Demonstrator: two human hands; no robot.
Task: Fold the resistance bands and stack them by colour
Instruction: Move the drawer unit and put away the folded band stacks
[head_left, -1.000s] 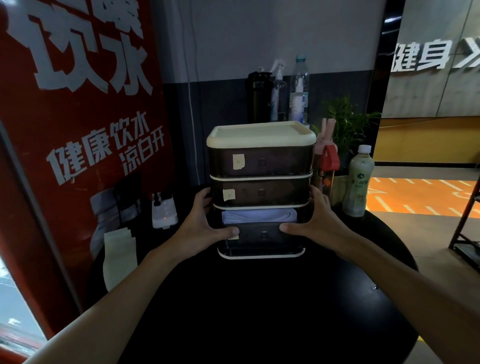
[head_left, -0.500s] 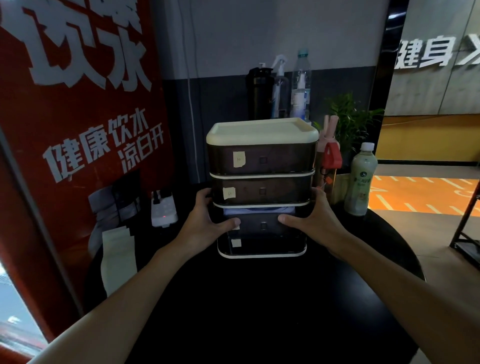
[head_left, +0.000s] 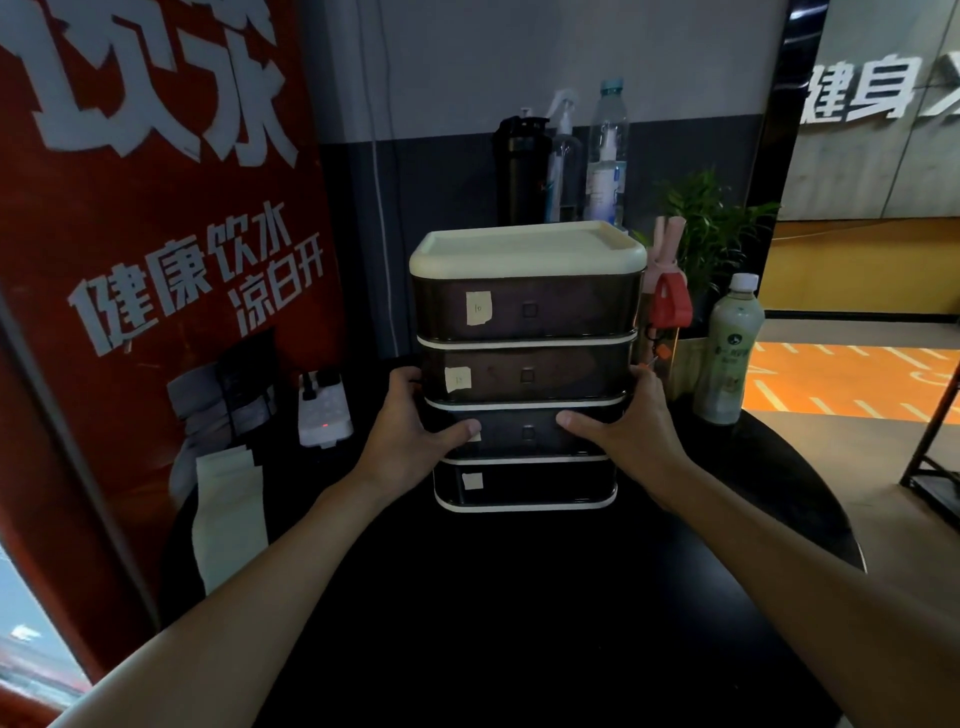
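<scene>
While both forearms reach across the dark round surface (head_left: 519, 613), the left hand (head_left: 410, 439) and right hand (head_left: 631, 439) clasp the drawer unit (head_left: 527, 317) from either side. The thumbs lie on the front of the 3rd drawer (head_left: 524, 434) and the fingers curl round its flanks. All 4 drawers sit flush. No resistance bands show on the surface or in either hand; if any lie inside the unit, its dark fronts hide them. Folding and stacking by colour therefore appear either finished and stowed or not yet begun. Behind stand bottles (head_left: 605, 156) and a plant (head_left: 711, 223).
</scene>
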